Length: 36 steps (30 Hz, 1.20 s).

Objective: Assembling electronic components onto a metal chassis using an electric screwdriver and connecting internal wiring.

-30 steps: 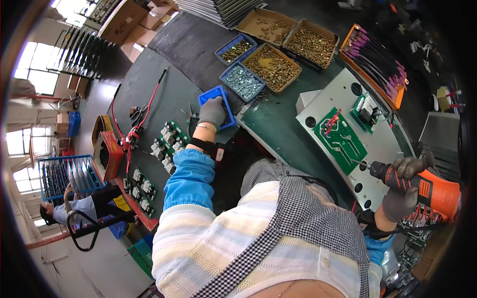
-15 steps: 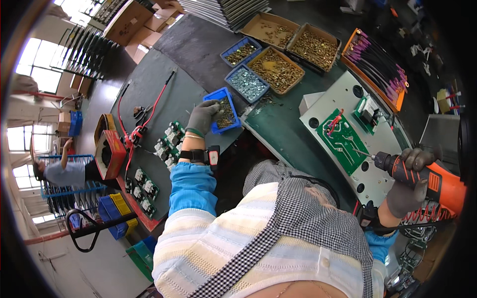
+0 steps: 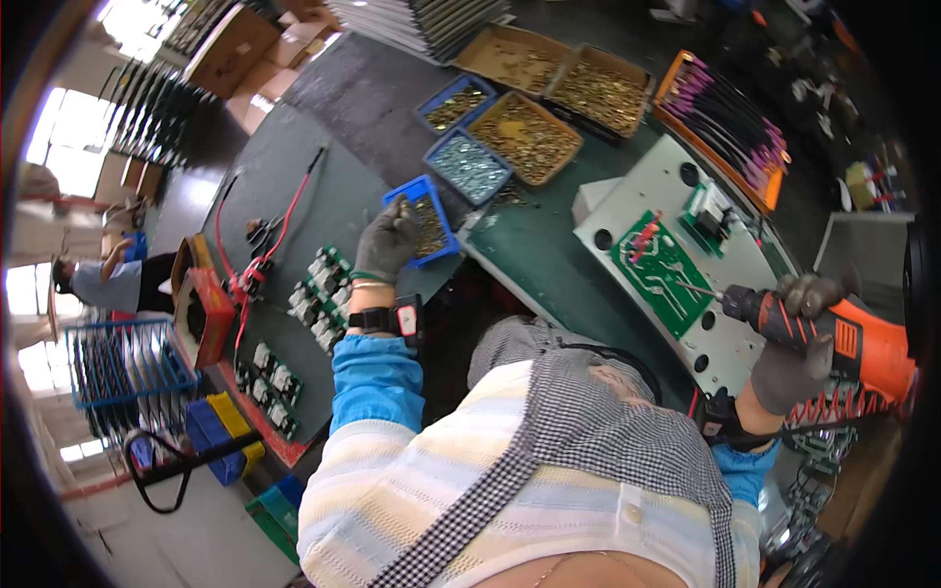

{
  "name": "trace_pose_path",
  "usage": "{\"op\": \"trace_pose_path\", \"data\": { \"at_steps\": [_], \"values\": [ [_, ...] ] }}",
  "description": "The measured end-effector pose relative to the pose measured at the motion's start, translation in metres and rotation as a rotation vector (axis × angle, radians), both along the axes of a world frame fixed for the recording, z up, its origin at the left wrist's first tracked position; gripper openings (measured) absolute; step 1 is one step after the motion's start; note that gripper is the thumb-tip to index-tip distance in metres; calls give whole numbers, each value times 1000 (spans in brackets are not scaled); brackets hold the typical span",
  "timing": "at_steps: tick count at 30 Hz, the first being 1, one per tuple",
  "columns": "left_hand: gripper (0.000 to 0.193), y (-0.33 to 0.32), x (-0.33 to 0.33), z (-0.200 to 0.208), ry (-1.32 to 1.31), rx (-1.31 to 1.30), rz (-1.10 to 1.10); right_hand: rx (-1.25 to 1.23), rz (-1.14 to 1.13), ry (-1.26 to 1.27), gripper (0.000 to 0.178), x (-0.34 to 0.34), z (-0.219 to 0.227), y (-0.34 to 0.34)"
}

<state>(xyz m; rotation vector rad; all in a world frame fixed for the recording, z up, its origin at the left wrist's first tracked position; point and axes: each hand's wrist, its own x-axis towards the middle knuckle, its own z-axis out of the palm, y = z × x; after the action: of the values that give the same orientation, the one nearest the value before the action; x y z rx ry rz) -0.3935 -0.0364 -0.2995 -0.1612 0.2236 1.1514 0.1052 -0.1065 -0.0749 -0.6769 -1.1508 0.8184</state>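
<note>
Blue bin (image 3: 442, 210) – hdwr (image 3: 427, 226), orange bin (image 3: 771, 188) – cables (image 3: 725, 127)

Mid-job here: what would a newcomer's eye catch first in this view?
Likely the orange power driver at right, held in the right hand, its bit pointing at the green circuit board. Next, the bright blue bin near centre, the gloved left hand at its left edge. Purple-tipped cables stand out upper right.

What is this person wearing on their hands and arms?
The left hand and right hand are gloved in dark grey. The left wrist device is black-strapped with a red-edged, pale face; the right wrist device looks black. Both forearms have bright blue sleeve covers; a pale-striped knit sleeve shows above the left one.
</note>
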Motion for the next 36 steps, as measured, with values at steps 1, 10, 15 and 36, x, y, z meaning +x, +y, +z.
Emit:
{"op": "trace_pose_path", "data": {
  "at_steps": [1,10,15,36],
  "values": [
    [30,3,7,5,137,51,78,10,-17,2,73,1,1,-1],
    [34,32,146,114,406,195,-72,144,-42,33,69,14,17,-6],
    [27,33,243,153,471,378,-555,222,-67,252,63,18,28,-6],
    [30,13,339,152,397,386,-820,282,-185,343,52,37,16,-23]
  ]
}}
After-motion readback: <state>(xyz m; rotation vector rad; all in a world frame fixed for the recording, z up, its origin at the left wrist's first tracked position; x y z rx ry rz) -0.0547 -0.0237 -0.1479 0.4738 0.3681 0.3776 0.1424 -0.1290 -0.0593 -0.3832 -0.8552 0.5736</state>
